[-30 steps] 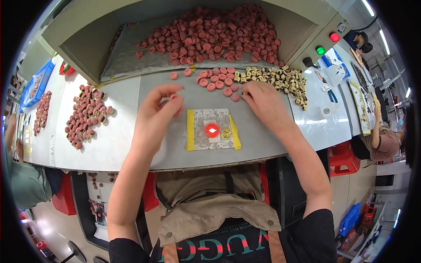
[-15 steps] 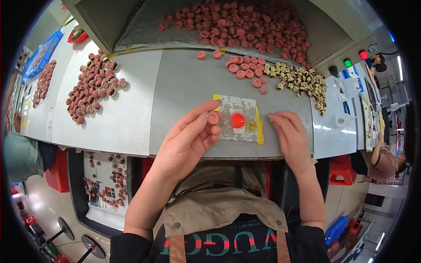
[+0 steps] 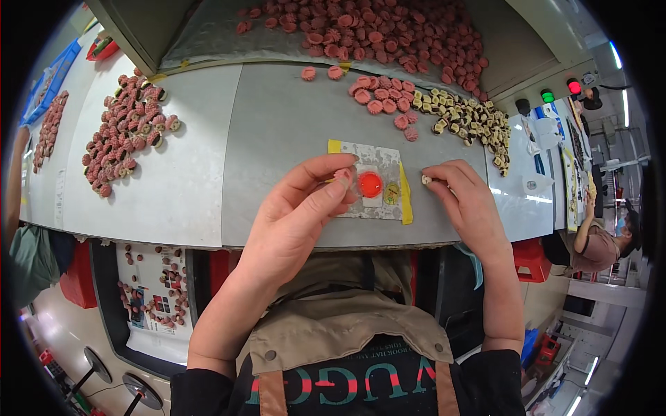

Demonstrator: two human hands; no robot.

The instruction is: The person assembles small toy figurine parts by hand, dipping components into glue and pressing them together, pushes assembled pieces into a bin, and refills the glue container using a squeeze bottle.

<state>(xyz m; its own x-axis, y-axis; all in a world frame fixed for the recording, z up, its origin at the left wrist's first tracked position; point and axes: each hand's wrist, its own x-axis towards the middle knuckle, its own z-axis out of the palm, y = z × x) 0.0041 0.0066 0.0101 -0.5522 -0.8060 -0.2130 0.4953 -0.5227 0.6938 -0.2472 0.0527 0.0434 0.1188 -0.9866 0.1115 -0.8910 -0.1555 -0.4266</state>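
Note:
My left hand (image 3: 305, 208) pinches a small pink ridged cap (image 3: 343, 175) between thumb and fingers, right at the left edge of a worn grey pad (image 3: 378, 170) with yellow tape on its ends. A glowing red round spot (image 3: 370, 184) sits in the pad's middle, just right of the cap. My right hand (image 3: 466, 201) rests on the grey table to the right of the pad and holds a small cream-coloured piece (image 3: 427, 179) at its fingertips.
A cluster of pink caps (image 3: 381, 97) and a strip of cream and dark small parts (image 3: 465, 114) lie behind the pad. A metal tray (image 3: 208, 48) full of pink caps stands at the back. Another pile (image 3: 125, 128) lies far left. A person (image 3: 603, 239) sits right.
Both hands have drawn back from the piles toward the pad. My left hand now holds a pink cap at the pad's left edge; my right hand carries a cream piece.

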